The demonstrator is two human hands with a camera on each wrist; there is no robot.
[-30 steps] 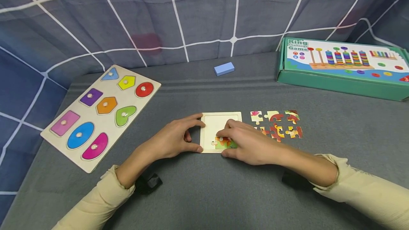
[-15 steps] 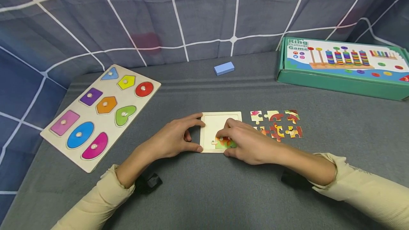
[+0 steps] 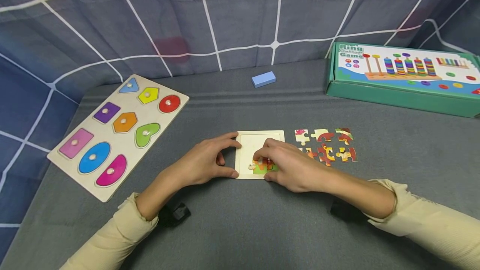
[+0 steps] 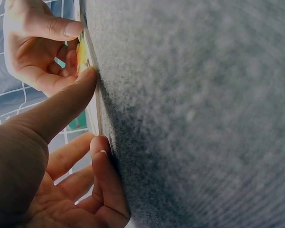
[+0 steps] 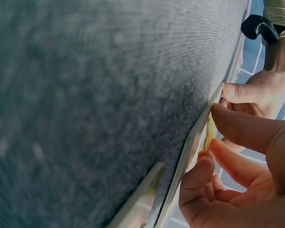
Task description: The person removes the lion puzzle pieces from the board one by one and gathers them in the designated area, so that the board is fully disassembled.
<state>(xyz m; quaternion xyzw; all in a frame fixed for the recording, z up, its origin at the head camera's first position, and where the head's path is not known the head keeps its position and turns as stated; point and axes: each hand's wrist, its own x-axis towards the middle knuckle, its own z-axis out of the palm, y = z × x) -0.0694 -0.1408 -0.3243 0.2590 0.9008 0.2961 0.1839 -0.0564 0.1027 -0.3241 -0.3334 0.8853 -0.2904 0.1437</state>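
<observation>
A small square wooden puzzle tray (image 3: 248, 141) lies on the grey cloth in the middle of the head view. Along its left side my left hand (image 3: 200, 162) holds the tray, thumb near the lower corner and forefinger near the upper one. My right hand (image 3: 294, 168) reaches over the tray's right half and pinches a jigsaw piece (image 5: 209, 130) between thumb and fingers, low against the tray. Orange and green jigsaw pieces (image 3: 258, 169) show in the tray's lower part, partly covered by this hand. Several loose jigsaw pieces (image 3: 324, 136) lie in two rows to the right.
On the left lies a wooden shape board (image 3: 129, 145) with knobbed colored shapes. A blue block (image 3: 263, 79) sits toward the back. At the back right stands a green Ring Challenge Game box (image 3: 401, 97). A dark checked curtain (image 3: 243, 20) hangs behind.
The right thumb has shifted slightly right along the tray's lower edge. My left hand stays at the tray's left side, and the loose pieces have not moved.
</observation>
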